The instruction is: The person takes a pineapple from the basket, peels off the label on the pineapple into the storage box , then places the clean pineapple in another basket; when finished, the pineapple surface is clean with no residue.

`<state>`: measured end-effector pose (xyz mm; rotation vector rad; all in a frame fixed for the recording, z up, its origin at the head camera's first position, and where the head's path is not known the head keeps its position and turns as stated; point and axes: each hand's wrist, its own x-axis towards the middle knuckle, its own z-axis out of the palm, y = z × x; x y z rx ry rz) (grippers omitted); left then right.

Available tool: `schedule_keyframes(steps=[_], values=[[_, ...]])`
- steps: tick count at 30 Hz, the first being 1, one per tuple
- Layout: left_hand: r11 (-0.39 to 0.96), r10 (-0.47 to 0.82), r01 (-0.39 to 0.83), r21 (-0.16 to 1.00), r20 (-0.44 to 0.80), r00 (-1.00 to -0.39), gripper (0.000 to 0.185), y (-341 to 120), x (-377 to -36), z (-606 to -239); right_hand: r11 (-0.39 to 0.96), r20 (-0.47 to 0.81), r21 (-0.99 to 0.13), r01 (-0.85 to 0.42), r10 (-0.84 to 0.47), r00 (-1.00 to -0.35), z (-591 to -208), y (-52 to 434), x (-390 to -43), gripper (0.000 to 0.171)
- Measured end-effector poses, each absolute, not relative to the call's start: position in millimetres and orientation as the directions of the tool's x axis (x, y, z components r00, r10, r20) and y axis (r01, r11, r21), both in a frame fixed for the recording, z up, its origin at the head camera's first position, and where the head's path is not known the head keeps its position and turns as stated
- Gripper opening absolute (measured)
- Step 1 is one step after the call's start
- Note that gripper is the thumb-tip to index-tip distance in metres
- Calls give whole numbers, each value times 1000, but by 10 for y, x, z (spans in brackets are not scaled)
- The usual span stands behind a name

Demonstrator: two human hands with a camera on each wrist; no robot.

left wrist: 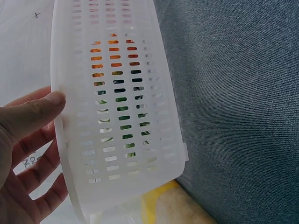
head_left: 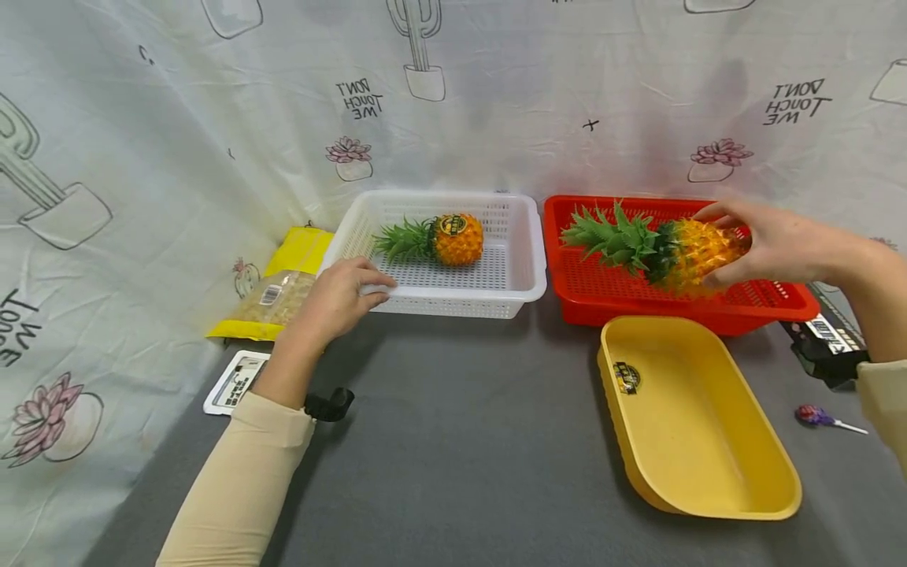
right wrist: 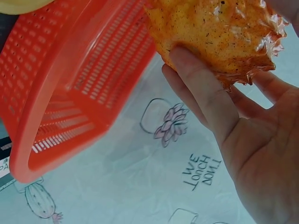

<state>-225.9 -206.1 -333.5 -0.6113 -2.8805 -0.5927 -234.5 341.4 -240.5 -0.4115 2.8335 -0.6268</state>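
My right hand (head_left: pixel 751 244) grips a plastic-wrapped pineapple (head_left: pixel 666 248) by its body, holding it over the red basket (head_left: pixel 602 303), leaves pointing left. In the right wrist view the thumb and fingers (right wrist: pixel 201 93) curl round the pineapple's (right wrist: pixel 215 32) orange body beside the red basket (right wrist: pixel 56 93). My left hand (head_left: pixel 347 295) holds the front left rim of the white basket (head_left: pixel 524 276), thumb (left wrist: pixel 39 109) pressed on the rim of that basket (left wrist: pixel 117 116). A second pineapple (head_left: pixel 442 239) lies inside it.
An empty yellow tub (head_left: pixel 697 421) sits in front of the red basket. A yellow snack bag (head_left: pixel 279 295) and a white card (head_left: pixel 237 382) lie at the left. A dark packet (head_left: pixel 825 342) and a lollipop (head_left: pixel 822 417) lie at the right. A cactus-print cloth (head_left: pixel 177 118) backs the grey table.
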Motion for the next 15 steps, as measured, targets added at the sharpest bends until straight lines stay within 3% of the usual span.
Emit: schedule_keyframes(steps=[15], values=[[840, 384, 445, 310, 241, -891, 24, -2079, -2212, -3359, 898, -166, -405, -172, -257, -952, -2579, 3560, -2561, 85]])
